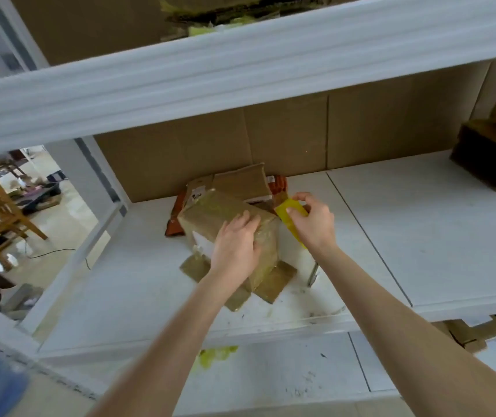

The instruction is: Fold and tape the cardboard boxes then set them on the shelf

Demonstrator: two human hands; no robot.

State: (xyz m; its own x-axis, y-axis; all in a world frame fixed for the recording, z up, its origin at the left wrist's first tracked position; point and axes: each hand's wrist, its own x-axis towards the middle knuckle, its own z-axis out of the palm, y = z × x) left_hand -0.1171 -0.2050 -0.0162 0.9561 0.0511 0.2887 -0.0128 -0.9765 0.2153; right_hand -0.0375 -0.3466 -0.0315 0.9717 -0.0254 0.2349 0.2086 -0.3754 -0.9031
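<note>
Left hand point(236, 245) flat, fingers extended, pressing on cardboard box point(219, 210) on the white shelf point(391, 236), probably to steady it for taping. Right hand point(312, 224) pinches yellow tape point(290, 216) at the box's top right edge. Loose cardboard point(240, 179) lies behind.

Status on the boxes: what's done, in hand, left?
Done, apparently: one dark box sits on the shelf, far right. In hand: left hand presses the top of the cardboard box; right hand pinches a yellow tape strip at its corner. Left: its near flaps are splayed open; cardboard pieces lie on the lower level.
</note>
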